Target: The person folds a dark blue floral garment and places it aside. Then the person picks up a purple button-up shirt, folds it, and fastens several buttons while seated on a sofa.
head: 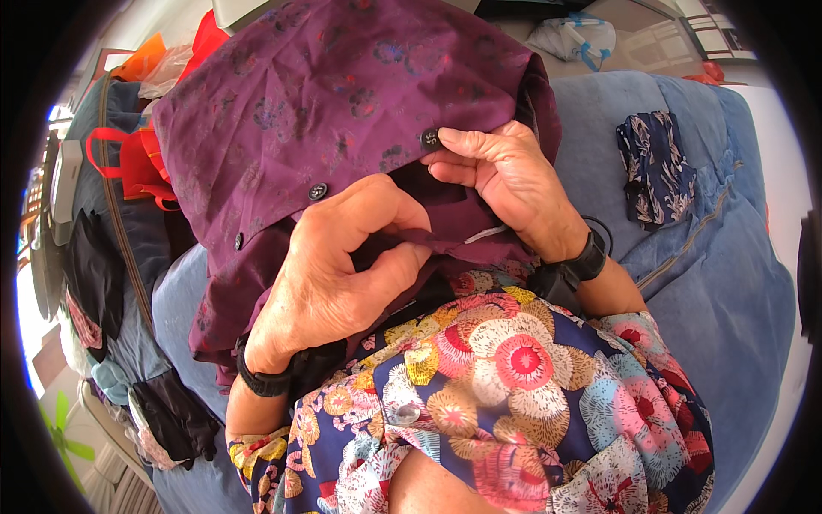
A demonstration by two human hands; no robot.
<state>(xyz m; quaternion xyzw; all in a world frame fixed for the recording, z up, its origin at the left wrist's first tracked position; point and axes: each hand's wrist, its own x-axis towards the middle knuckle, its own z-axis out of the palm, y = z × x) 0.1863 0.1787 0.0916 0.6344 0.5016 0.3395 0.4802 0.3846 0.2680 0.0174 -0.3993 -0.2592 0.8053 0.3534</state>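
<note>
A purple flower-patterned garment (308, 109) lies spread before me and over my lap. My right hand (501, 173) pinches its edge beside a dark button (430, 139) between thumb and fingers. My left hand (353, 263) grips a fold of the same purple cloth, lower down, between thumb and forefinger. Two more dark buttons, one above my left hand (318, 191) and one farther left (239, 241), show along the garment's edge. A pale strip (486, 234) lies on the cloth between my hands. Both wrists wear black bands.
A folded dark-blue patterned cloth (656, 168) lies on the blue cushioned seat (719, 308) at right. A red bag (138, 164) stands at left, above black clothes (173, 414). A clear plastic bag with blue handles (573, 38) is at the top right.
</note>
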